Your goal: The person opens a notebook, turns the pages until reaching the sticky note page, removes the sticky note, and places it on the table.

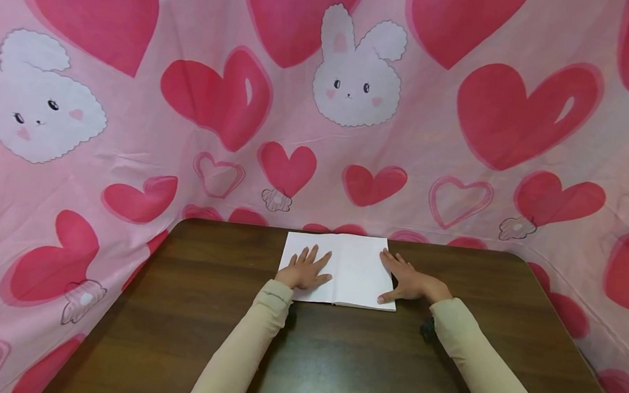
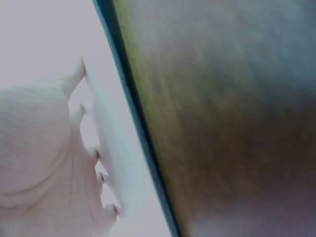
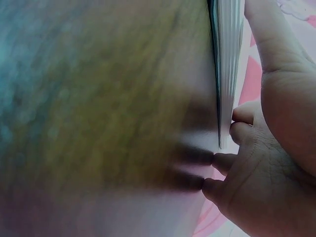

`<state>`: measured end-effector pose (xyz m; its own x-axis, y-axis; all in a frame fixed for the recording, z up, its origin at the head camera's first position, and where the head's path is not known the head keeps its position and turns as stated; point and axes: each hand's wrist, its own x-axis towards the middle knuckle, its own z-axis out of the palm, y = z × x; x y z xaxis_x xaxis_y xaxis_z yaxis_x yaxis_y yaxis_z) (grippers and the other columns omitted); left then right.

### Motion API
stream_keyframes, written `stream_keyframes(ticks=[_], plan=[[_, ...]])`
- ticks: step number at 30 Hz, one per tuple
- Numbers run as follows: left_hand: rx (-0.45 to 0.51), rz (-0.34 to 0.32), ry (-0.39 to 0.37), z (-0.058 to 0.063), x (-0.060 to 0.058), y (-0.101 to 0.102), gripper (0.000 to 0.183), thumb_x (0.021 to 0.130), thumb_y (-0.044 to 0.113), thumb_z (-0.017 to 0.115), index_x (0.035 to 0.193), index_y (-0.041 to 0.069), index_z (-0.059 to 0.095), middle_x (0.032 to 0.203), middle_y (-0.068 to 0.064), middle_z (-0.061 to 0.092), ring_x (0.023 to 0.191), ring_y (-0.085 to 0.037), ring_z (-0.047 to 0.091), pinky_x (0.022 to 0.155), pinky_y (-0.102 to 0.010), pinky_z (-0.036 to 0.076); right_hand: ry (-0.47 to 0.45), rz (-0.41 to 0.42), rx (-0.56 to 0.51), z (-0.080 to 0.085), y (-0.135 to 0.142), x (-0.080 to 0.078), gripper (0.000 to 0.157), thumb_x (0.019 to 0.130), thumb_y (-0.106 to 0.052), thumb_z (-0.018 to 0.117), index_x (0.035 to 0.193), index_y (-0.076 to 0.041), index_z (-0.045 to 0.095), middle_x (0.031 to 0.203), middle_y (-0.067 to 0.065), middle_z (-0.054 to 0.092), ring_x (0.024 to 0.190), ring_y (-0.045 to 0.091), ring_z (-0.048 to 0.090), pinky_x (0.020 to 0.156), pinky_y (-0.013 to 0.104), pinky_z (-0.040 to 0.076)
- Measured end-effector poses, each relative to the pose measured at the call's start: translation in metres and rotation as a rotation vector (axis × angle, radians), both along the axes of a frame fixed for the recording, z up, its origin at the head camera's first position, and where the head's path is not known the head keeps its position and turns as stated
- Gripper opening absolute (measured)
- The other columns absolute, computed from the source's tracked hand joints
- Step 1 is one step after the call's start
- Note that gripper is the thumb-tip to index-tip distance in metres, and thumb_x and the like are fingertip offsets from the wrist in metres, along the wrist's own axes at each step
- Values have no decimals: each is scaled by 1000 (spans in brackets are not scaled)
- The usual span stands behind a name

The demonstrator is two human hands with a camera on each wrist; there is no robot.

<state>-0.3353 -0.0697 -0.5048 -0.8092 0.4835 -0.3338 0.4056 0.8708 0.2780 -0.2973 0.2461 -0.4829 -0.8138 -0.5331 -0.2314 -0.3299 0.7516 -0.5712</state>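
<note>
A book (image 1: 361,270) with blank white pages lies spread out near the far edge of the table. My left hand (image 1: 305,270) rests flat on its left page, fingers spread and pointing away. On the other side, my right hand (image 1: 409,280) touches the right page's outer edge, its thumb at the near corner and its straight fingers farther up. In the left wrist view, the palm (image 2: 39,143) and fingertips are over the white page, beside a thin dark cover edge (image 2: 132,98). The right wrist view shows the stacked page edges (image 3: 228,69), with some fingertips at the book and others on the tabletop.
The dark brown wooden table (image 1: 347,357) stretches around the book. Behind and at both sides hangs a pink cloth (image 1: 340,143) with red hearts and white rabbits. Below the right cuff, a small dark object (image 1: 428,330) shows.
</note>
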Motion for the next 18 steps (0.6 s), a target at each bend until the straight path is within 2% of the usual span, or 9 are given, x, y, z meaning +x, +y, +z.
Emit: stream_keyframes(ticks=[4, 7, 11, 18], plan=[[26, 24, -11, -6, -3, 0, 71, 106, 54, 38, 165, 30, 7, 172, -10, -8, 157, -36, -9, 124, -59, -1, 0, -2, -2, -1, 0, 1, 126, 80, -49, 82, 160, 7, 2, 167, 29, -4, 150, 56, -7, 116, 73, -1], [26, 39, -11, -5, 0, 1, 70, 107, 53, 38, 165, 30, 8, 172, -10, -8, 157, -35, -9, 124, -57, -2, 2, -3, -1, -1, -1, 1, 127, 80, -49, 83, 160, 7, 2, 167, 29, -4, 151, 56, -7, 116, 74, -1], [11, 58, -8, 1, 7, 3, 68, 107, 51, 37, 165, 29, 9, 172, -10, -8, 158, -34, -9, 124, -57, -2, 0, -3, -3, -2, -2, 1, 127, 79, -48, 83, 160, 7, 3, 167, 29, -3, 150, 56, -6, 115, 74, 0], [65, 87, 5, 21, 21, 8, 66, 107, 44, 45, 164, 24, 19, 171, -15, 2, 157, -39, 0, 123, -61, 5, 4, -1, 7, -2, -1, -1, 127, 80, -50, 82, 160, 6, 1, 167, 29, -4, 150, 57, -7, 114, 75, -2]])
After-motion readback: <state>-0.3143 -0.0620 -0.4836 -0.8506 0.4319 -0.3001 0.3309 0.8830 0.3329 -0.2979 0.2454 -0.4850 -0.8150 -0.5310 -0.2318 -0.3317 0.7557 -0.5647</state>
